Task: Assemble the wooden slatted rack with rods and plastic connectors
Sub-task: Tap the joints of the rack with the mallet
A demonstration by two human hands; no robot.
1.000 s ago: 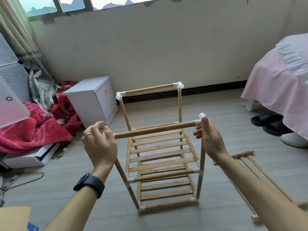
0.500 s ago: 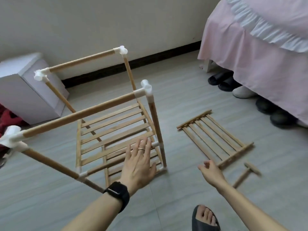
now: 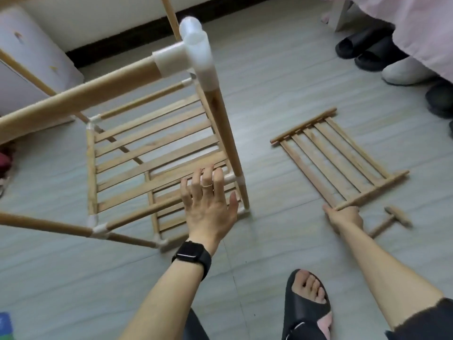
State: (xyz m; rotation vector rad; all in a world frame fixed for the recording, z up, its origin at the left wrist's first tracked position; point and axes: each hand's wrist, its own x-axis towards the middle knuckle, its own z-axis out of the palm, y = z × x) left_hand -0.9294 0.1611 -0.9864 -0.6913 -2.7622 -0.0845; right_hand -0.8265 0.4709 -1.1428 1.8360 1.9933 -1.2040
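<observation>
The part-built rack [image 3: 152, 153] stands on the floor at left, wooden rods joined by white plastic connectors [image 3: 193, 52], with slatted shelves inside. My left hand [image 3: 208, 204] hovers with spread straight fingers in front of its near right corner, holding nothing. A loose slatted panel [image 3: 335, 153] lies flat on the floor to the right. My right hand [image 3: 345, 217] grips the near end of that panel's front rod. A small wooden mallet [image 3: 389, 219] lies just right of that hand.
A white cabinet [image 3: 29, 60] stands behind the rack at left. Black and white slippers [image 3: 382, 55] sit under the pink bed skirt [image 3: 416, 28] at top right. My foot in a black sandal [image 3: 306, 305] is at the bottom centre.
I leaned down and right. Both hands left the rack's top rod; my right hand reached to the floor and took hold of the loose panel's rod, my left hand dropped beside the rack.
</observation>
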